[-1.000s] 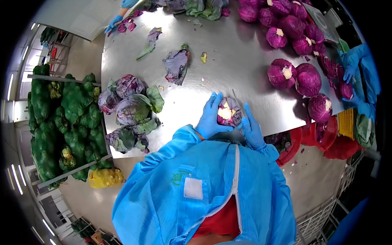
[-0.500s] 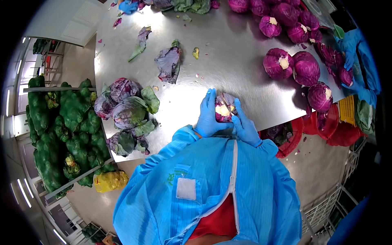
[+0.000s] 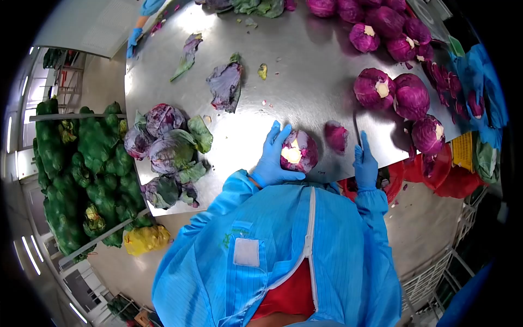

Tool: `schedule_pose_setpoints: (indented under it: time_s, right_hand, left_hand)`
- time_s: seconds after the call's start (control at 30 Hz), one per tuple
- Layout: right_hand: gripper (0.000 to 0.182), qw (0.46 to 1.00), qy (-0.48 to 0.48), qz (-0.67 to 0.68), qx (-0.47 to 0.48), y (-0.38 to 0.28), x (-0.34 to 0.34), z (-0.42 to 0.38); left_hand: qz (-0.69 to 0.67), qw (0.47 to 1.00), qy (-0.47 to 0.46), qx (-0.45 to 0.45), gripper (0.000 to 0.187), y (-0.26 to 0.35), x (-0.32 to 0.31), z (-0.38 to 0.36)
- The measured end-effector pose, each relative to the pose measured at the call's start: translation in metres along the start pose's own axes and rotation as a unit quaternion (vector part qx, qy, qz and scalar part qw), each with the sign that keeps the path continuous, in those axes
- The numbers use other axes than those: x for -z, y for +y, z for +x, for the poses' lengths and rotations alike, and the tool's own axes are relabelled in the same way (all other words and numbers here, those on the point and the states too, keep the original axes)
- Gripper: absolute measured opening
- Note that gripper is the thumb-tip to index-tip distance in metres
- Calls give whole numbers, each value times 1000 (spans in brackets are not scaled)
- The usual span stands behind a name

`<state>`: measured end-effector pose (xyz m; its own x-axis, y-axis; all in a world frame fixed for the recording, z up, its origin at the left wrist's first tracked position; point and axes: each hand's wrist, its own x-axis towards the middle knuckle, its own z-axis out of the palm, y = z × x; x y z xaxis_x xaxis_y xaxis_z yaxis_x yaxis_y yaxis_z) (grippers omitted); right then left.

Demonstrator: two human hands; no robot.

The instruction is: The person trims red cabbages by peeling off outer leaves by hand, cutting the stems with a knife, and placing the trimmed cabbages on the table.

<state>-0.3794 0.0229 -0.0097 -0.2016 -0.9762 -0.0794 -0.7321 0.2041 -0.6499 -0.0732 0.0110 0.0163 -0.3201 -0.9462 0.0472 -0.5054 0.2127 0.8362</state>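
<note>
A red cabbage point(image 3: 306, 152) with a pale cut stem end sits near the table's front edge. Around its left side curl the gloved fingers of my left hand point(image 3: 271, 159), gripping it. My right hand point(image 3: 366, 166), also in a blue glove, is closed on a knife point(image 3: 356, 126) whose thin blade points away from me. Between the cabbage and the knife lies a loose purple leaf point(image 3: 336, 137) on the metal table point(image 3: 245, 139). The knife's handle is mostly hidden in my fingers.
Untrimmed cabbages point(image 3: 169, 152) with outer leaves sit at left. Trimmed red cabbages point(image 3: 376, 90) gather at right. A red basket point(image 3: 393, 182) stands below the right front edge. Another person's gloved hand point(image 3: 133, 42) is at the far left corner, and a blue sleeve point(image 3: 479, 71) at right.
My right hand has moved right with the knife, away from the cabbage. A loose leaf now lies beside the cabbage, which has shifted slightly. The other person's hand at far left has moved to the table's edge.
</note>
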Motion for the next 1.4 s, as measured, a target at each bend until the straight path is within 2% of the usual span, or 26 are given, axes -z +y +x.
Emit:
schedule_pose_setpoints:
  time_s: [0.07,0.13,0.17,0.23,0.27,0.33,0.47,0.57,0.67,0.77,0.97,1.07,1.2,1.37,1.4]
  right_hand:
    - [49,996,-8,86,22,-1,4,-6]
    - [54,978,-78,190,44,-35,10,-9]
    - [56,963,-115,241,48,-53,13,-11]
    - [61,945,-195,240,102,-71,6,-9]
    - [64,939,-266,204,71,-77,3,-6]
    - [70,926,-319,169,111,-85,-8,-6]
    - [70,930,-266,146,205,-77,-35,-8]
    - [70,935,-282,115,183,-80,-30,-9]
    - [69,938,-286,90,174,-80,-28,-11]
    - [67,941,-281,83,172,-80,-27,-11]
    - [63,949,-267,55,160,-80,-30,-8]
    - [61,948,-255,49,186,-76,-31,-2]
    - [58,940,-247,106,208,-75,-33,2]
    - [53,933,-280,61,218,-77,-21,10]
    - [51,937,-230,138,223,-76,-27,11]
  left_hand:
    - [10,1000,-11,23,129,3,0,0]
    - [17,999,-4,37,131,2,-12,3]
    - [-48,998,14,31,132,1,-14,4]
    - [-178,982,52,23,133,0,-19,5]
    - [-185,982,38,25,133,-4,-21,4]
    - [-195,980,15,33,133,-9,-19,2]
    - [-196,980,-9,44,130,-13,-14,4]
    - [-35,997,-35,63,128,-11,-11,4]
    - [-5,999,-10,48,127,-4,-14,2]
    - [-87,993,14,84,129,-6,-25,2]
    - [-149,981,44,118,136,-2,-27,3]
    - [-145,984,26,104,134,-5,-24,0]
    - [-138,987,24,85,136,-12,-26,-2]
    - [-184,978,25,95,137,-9,-25,-2]
    - [-137,988,17,75,138,-10,-24,-3]
